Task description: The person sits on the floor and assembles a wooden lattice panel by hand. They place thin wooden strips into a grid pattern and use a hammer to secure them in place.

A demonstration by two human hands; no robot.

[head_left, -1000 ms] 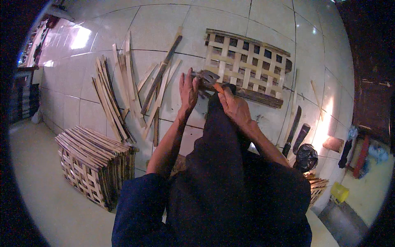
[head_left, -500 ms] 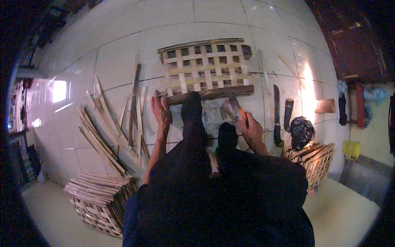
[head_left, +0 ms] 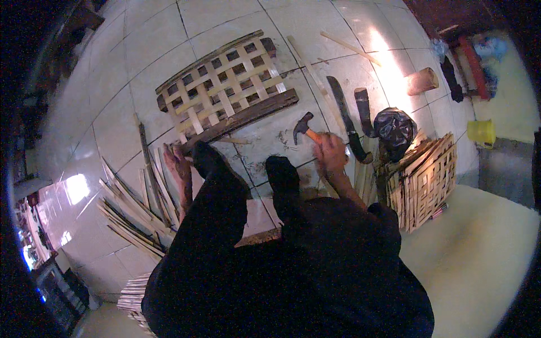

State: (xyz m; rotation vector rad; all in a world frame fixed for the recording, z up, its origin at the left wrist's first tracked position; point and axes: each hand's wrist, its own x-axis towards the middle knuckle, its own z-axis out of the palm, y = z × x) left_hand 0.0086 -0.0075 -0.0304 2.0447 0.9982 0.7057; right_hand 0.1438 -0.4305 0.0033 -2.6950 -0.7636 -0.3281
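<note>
A woven panel of pale bamboo strips (head_left: 230, 83) lies on the floor in front of me, with dark wooden bars along its far and near sides. The near wooden bar (head_left: 248, 119) has my left foot (head_left: 209, 160) against it. Beside that bar's left end is my left hand (head_left: 179, 167), its fingers stretched out. My right hand (head_left: 331, 153) is wrapped around the orange handle of a claw hammer (head_left: 304, 125). The hammer's dark head hangs above the tiles, apart from the panel and to its right.
Loose bamboo strips (head_left: 132, 211) lie at left. A machete (head_left: 342, 107), a dark sheath-like piece (head_left: 364, 112), a black plastic bag (head_left: 395, 130) and a wooden block (head_left: 422, 82) are at right. Stacks of woven panels (head_left: 425, 183) stand on both sides; a yellow bucket (head_left: 480, 133) stands far right.
The view has turned, so the panel now appears tilted and further left. The hammer has moved away from the near bar, to the right. The left hand stays by the bar's left end.
</note>
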